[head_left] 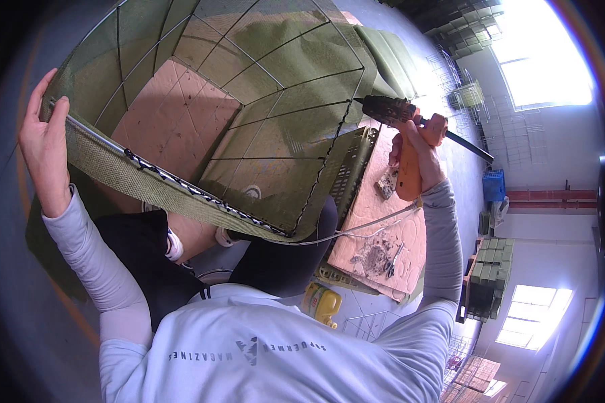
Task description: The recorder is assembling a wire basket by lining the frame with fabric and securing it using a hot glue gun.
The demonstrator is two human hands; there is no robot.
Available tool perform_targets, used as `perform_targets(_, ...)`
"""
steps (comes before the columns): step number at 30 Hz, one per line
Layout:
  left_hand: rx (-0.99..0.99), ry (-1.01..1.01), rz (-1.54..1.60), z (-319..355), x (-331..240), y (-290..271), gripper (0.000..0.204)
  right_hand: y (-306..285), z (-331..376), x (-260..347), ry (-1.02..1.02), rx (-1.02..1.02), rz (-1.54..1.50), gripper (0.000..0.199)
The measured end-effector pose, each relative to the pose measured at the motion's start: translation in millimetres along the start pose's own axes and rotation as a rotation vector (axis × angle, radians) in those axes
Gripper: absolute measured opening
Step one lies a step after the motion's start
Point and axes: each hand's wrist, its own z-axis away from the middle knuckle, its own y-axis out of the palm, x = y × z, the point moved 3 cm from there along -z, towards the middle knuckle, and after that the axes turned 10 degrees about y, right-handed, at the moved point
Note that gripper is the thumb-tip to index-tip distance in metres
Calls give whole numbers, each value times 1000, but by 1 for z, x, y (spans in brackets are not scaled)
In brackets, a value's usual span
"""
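A wire-frame basket (262,111) lined with green mesh fabric (175,195) leans over my lap. Dark clips line two of its edges, fastening mesh to wire. At the upper left, my left hand (46,151) is closed round the basket's mesh-covered rim, thumb inside. My right hand (423,158) grips the orange handle of an air-powered clip gun (388,111). Its black nose touches or nearly touches the basket's right corner, by the clipped edge; which one I cannot tell. A pale air hose (376,225) runs from the handle's foot.
A cardboard-topped green crate (373,248) stands to my right with loose dark clips (376,258) and scissors (393,262). A yellow jug (321,302) is below it. More green fabric (386,57) lies beyond. Stacked green baskets (491,275) and a blue bin (494,186) stand farther right.
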Motion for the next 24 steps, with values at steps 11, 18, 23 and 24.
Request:
perform_targets(11, 34, -11, 11, 0, 2, 0, 39, -2, -8, -2, 34, -24, -33, 37)
perform_targets(18, 23, -17, -7, 0, 2, -1, 39, -1, -6, -2, 5, -8, -11, 37)
perform_targets(23, 31, -11, 21, 1, 2, -2, 39, -2, -12, -7, 21, -17, -91, 35)
perform_targets(24, 9, 19, 6, 0, 0, 0, 39, -3, -13, -7, 32, -13, -93, 35)
